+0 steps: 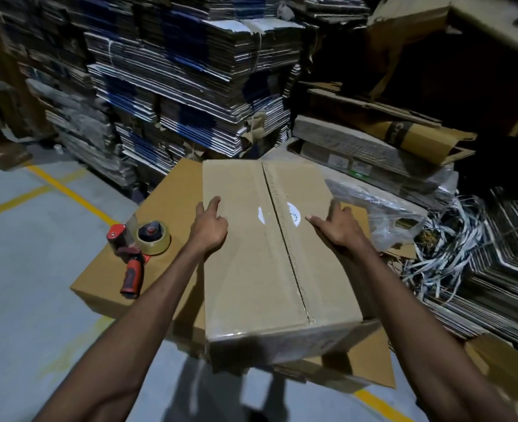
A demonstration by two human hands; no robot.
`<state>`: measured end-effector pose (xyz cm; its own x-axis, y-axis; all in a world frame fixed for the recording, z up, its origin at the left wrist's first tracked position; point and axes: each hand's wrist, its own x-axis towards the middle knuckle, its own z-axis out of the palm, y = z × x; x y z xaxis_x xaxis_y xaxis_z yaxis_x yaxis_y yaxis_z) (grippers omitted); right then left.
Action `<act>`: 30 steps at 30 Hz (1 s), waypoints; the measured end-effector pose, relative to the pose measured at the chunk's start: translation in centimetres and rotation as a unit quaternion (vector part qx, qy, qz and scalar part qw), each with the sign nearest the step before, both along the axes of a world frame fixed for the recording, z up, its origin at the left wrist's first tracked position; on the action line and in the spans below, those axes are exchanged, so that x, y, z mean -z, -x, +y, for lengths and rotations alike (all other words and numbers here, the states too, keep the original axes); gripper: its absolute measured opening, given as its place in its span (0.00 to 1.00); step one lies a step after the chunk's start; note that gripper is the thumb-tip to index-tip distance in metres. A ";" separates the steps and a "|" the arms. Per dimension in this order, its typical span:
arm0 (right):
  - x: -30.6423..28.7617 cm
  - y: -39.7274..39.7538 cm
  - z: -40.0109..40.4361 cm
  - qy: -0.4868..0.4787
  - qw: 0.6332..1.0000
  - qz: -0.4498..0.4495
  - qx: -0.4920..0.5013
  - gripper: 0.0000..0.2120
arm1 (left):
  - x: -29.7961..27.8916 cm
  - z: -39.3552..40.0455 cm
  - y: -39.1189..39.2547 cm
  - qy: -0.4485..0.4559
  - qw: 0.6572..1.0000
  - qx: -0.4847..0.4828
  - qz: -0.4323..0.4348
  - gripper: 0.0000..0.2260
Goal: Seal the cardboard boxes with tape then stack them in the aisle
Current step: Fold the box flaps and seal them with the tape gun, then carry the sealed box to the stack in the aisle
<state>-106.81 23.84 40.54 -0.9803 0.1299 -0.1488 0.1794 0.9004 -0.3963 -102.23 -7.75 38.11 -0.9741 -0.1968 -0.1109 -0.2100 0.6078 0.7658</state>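
Observation:
A brown cardboard box [251, 269] with clear tape along its centre seam fills the middle of the head view. It sits over a larger flat box [166, 208]. My left hand [209, 226] grips the taped box's left edge, thumb on top and fingers down the side. My right hand [337, 225] grips the right edge the same way. A red-handled tape dispenser [136, 254] with a roll of clear tape lies on the larger box, left of my left forearm.
Tall bundles of flattened cartons [175, 86] stand behind. More flattened cardboard and a plastic bag [382, 208] lie to the right, with loose strapping [440, 251] beside them. Grey floor with yellow lines [65, 190] opens to the left.

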 end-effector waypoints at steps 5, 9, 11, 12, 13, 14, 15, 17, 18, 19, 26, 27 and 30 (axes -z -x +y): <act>-0.3 1.4 0.0 0.013 0.999 -0.017 -0.042 0.50 | -0.3 1.6 0.9 0.046 0.998 -0.018 -0.044 0.29; 0.0 1.7 0.3 0.016 0.999 -0.005 -0.034 0.54 | -1.1 2.4 1.7 0.065 0.997 -0.031 -0.041 0.36; 0.0 1.8 0.6 0.037 0.999 -0.003 -0.026 0.55 | -1.2 2.4 2.2 0.062 0.997 -0.025 -0.043 0.40; 0.1 1.7 0.8 0.046 0.999 -0.003 -0.022 0.56 | -1.3 2.3 2.5 0.062 0.997 -0.017 -0.044 0.42; 0.2 1.4 1.0 0.053 0.998 -0.003 -0.016 0.57 | -1.3 2.2 2.7 0.063 0.997 -0.006 -0.042 0.43; 0.2 1.1 1.1 0.060 0.998 -0.002 -0.007 0.57 | -1.4 2.2 2.9 0.064 0.997 0.003 -0.040 0.44; 0.1 0.6 1.2 0.063 0.998 0.001 0.004 0.58 | -1.6 2.2 3.2 0.064 0.997 0.012 -0.037 0.45; -0.2 -0.4 1.4 0.066 0.997 0.007 0.030 0.58 | -2.2 2.5 3.7 0.070 0.997 0.033 -0.026 0.44; -0.5 -1.0 1.6 0.066 0.997 0.012 0.042 0.58 | -2.6 2.8 4.1 0.074 0.996 0.045 -0.019 0.45; -0.8 -1.5 1.7 0.065 0.996 0.019 0.056 0.58 | -3.0 3.1 4.4 0.077 0.995 0.058 -0.010 0.45; -3.6 -8.5 1.9 0.043 0.975 0.071 0.204 0.60 | -5.2 4.8 5.4 0.060 0.978 0.194 0.056 0.46; -3.9 -9.9 1.8 0.039 0.970 0.076 0.227 0.61 | -5.4 5.2 5.3 0.052 0.973 0.215 0.061 0.45; -4.5 -14.8 1.6 0.027 0.950 0.091 0.296 0.61 | -5.6 7.1 4.5 0.025 0.957 0.283 0.065 0.45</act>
